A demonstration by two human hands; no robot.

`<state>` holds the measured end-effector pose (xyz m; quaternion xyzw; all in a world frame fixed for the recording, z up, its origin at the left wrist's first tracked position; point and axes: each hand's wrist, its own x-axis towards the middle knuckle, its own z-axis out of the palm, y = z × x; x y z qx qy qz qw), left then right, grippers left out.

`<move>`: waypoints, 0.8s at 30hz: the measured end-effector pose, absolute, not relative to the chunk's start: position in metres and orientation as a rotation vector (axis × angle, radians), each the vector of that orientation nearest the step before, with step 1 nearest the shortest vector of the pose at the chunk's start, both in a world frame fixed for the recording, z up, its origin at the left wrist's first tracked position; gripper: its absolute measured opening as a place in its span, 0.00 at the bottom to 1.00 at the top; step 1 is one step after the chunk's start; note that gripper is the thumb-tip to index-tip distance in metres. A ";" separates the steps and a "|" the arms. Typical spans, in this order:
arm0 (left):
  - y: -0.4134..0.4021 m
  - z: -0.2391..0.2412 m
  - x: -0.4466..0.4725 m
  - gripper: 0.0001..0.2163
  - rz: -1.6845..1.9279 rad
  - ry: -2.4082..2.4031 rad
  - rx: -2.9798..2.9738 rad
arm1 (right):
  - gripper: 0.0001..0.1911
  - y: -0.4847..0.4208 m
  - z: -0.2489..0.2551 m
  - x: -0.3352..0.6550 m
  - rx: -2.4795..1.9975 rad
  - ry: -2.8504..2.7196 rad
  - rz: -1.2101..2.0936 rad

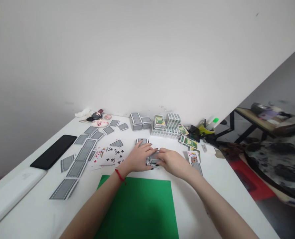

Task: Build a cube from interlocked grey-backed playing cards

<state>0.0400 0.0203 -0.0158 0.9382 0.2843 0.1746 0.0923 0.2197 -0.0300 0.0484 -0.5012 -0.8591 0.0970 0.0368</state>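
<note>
Beyond the green sheet, both hands meet over a small stack of grey-backed playing cards. My left hand, with a red string at the wrist, spans the stack from its left side, thumb at the near edge and fingers across the far one. From the right, my right hand closes its thumb and fingers on the stack's other end. Fingers hide part of these cards. Another grey-backed pile lies just behind my left fingers. Left of that hand, several face-up cards overlap on the white table.
Upright grey-backed card stacks and green-and-white card boxes stand near the wall. Loose cards spread leftward, beside a black phone and a white slab-like object. A face-up card and a green-topped marker are at right.
</note>
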 end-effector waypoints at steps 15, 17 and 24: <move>0.023 -0.017 0.038 0.39 0.516 0.794 2.737 | 0.10 -0.051 -0.032 0.219 -1.384 -1.578 0.822; 0.026 -0.014 0.034 0.34 0.509 0.742 2.678 | 0.11 -0.055 -0.040 0.216 -1.354 -1.451 0.841; 0.032 -0.001 0.026 0.16 0.418 0.631 2.484 | 0.12 -0.054 -0.045 0.216 -1.276 -1.347 0.885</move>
